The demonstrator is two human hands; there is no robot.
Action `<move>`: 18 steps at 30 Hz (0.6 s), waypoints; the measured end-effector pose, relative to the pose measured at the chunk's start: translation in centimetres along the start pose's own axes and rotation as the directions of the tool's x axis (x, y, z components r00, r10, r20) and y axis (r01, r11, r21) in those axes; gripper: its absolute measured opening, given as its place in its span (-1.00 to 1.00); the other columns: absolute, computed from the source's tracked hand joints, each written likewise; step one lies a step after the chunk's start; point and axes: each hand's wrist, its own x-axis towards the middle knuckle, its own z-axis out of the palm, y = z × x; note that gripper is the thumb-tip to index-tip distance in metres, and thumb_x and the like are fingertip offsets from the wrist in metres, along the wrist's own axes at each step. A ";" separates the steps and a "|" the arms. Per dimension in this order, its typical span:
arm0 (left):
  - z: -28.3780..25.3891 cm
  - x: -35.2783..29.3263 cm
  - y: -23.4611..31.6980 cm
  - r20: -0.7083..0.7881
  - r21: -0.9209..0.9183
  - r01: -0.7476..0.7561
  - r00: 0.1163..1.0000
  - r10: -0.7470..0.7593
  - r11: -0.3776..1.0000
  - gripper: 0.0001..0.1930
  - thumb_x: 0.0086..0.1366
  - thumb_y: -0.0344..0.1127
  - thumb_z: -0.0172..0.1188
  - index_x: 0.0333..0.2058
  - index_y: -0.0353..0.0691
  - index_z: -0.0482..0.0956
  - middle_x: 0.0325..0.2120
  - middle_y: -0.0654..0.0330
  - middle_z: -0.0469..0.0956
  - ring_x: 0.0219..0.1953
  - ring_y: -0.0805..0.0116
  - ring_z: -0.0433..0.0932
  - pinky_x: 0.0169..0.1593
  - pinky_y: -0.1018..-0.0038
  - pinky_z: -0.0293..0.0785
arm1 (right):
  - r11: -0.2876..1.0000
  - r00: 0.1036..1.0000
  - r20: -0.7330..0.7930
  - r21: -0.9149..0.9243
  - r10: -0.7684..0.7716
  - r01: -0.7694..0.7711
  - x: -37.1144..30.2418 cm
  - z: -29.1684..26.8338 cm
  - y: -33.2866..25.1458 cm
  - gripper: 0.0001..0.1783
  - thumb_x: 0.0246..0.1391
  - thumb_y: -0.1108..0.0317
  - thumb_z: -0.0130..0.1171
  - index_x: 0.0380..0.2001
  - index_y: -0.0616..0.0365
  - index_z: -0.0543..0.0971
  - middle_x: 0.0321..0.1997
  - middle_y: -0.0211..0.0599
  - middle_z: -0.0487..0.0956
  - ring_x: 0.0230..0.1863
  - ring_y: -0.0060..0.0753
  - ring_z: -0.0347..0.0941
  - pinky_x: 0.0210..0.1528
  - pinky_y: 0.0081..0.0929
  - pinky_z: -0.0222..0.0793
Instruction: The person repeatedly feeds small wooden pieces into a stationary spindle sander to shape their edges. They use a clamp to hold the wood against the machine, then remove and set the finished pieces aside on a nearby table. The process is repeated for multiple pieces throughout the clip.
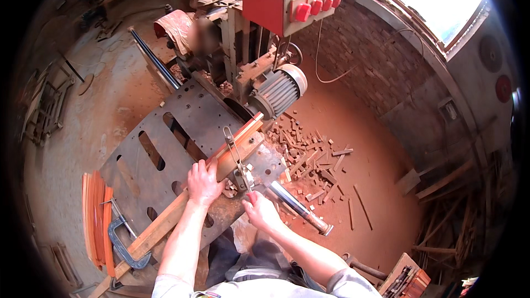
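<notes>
Reddish wooden strips (241, 134) lie along a pale wooden fence on a slotted steel machine table (130, 150). My left hand (204, 183) grips their near end, with its fingers curled over the wood. A metal toggle clamp (243, 175) stands beside the strips, its looped arm reaching over them. My right hand (260, 211) is closed round the near end of the clamp's handle, mostly hidden by the fingers. At the far end of the strips is an electric motor (280, 91) with a ribbed housing.
A C-clamp (117, 243) grips a long wooden bar at the table's near left, beside stacked reddish strips (95, 221). A box with red switches (290, 0) hangs above the motor. Wood offcuts (309, 157) litter the dusty floor at right, near a metal cylinder (298, 205).
</notes>
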 end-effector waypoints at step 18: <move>3.0 -0.4 -1.0 -0.143 0.103 0.008 0.990 0.006 0.995 -0.23 -0.16 -0.09 0.53 0.10 -0.15 0.57 -0.18 0.08 0.50 -0.06 0.06 0.49 -0.01 0.16 0.49 | 0.998 0.997 0.036 0.034 -0.063 0.062 2.6 0.5 2.0 -0.47 0.21 0.09 0.14 0.11 0.24 0.53 -0.07 0.16 0.66 0.06 0.12 0.57 0.13 -0.15 0.42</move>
